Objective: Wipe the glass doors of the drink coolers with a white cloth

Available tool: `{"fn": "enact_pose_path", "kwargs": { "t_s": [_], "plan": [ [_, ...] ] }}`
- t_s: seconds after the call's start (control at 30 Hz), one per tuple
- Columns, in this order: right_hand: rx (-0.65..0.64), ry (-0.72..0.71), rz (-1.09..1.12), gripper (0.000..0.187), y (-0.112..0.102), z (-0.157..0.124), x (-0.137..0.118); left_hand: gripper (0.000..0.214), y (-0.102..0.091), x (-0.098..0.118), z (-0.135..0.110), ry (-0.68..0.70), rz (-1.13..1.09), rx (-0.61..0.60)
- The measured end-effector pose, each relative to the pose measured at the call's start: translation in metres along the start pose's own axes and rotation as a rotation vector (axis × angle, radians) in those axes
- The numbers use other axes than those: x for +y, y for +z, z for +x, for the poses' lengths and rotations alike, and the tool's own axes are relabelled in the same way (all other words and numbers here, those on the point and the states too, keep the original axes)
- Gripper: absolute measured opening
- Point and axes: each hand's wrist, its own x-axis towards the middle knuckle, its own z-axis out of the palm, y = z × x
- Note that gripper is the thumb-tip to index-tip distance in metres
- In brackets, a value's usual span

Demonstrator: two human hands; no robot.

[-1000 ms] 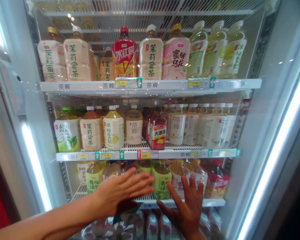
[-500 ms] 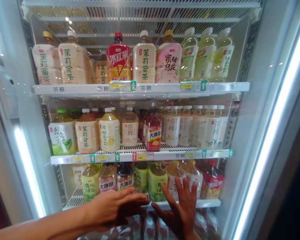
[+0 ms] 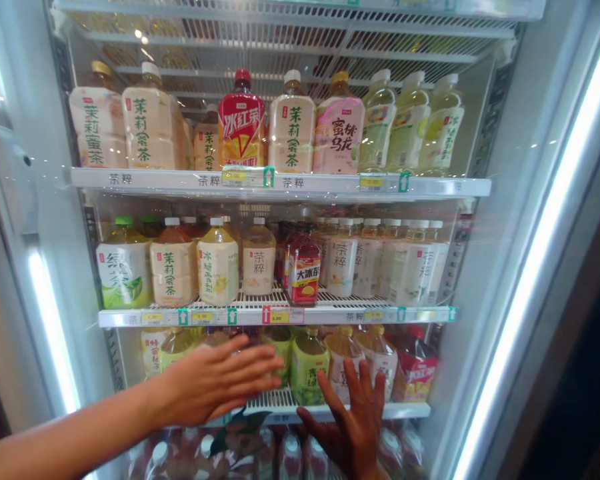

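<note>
My left hand [image 3: 217,380] reaches in from the lower left with its fingers stretched out flat, empty, in front of the third shelf's bottles. Partly behind it is a green tea bottle [image 3: 177,341]. My right hand [image 3: 355,420] rises from the bottom edge, fingers spread and holding nothing. Nearest to its fingertips are a green-labelled bottle [image 3: 310,367] and a pale bottle with a yellow cap [image 3: 343,353]. Whether either hand touches the glass in front of the shelves, I cannot tell. A dark reflection shows below my left hand.
A lit drinks fridge fills the view. Bottles stand on the upper shelf [image 3: 180,179] and the middle shelf [image 3: 245,317], including a red iced tea bottle [image 3: 305,270]. Several capped bottles [image 3: 290,453] stand at the bottom. A bright light strip [image 3: 535,267] runs down the right side.
My left hand has risen and turned, now showing its back with the fingers fanned. My right hand stays spread, slightly further left. The view has shifted a little.
</note>
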Motion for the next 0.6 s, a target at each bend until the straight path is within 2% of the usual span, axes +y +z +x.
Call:
{"fn": "enact_pose_path", "kwargs": {
  "t_s": [0.07, 0.13, 0.17, 0.27, 0.33, 0.37, 0.43, 0.5, 0.57, 0.6],
  "plan": [
    [-0.002, 0.001, 0.001, 0.071, 0.0, -0.001, 0.001, 0.073, -0.008, -0.024, 0.007, -0.223, -0.025, 0.034],
    [-0.005, -0.001, -0.001, 0.073, 0.001, -0.004, 0.002, 0.077, -0.011, -0.029, 0.009, -0.322, -0.022, 0.046],
    [-0.005, 0.0, -0.001, 0.074, 0.001, -0.005, 0.003, 0.077, -0.01, -0.024, 0.007, -0.299, -0.025, 0.043],
    [-0.014, 0.007, 0.003, 0.077, 0.001, -0.006, 0.003, 0.067, -0.004, -0.002, -0.007, -0.08, -0.054, 0.013],
    [-0.006, 0.012, 0.01, 0.075, 0.001, -0.005, 0.002, 0.064, -0.004, -0.004, -0.014, -0.027, -0.065, 0.009],
    [0.004, 0.015, 0.016, 0.074, 0.001, -0.004, 0.001, 0.065, -0.006, -0.013, -0.014, -0.063, -0.064, 0.014],
    [0.031, 0.03, 0.032, 0.069, 0.001, -0.001, 0.0, 0.072, -0.012, -0.035, -0.012, -0.23, -0.05, 0.041],
    [0.031, 0.039, 0.042, 0.067, 0.001, 0.002, -0.002, 0.078, -0.014, -0.043, -0.01, -0.379, -0.039, 0.056],
    [0.022, 0.035, 0.037, 0.069, 0.001, 0.003, -0.002, 0.08, -0.009, -0.028, -0.015, -0.385, -0.046, 0.043],
    [0.018, 0.029, 0.031, 0.07, 0.0, 0.004, -0.002, 0.078, -0.005, -0.014, -0.02, -0.325, -0.058, 0.037]
  ]
}}
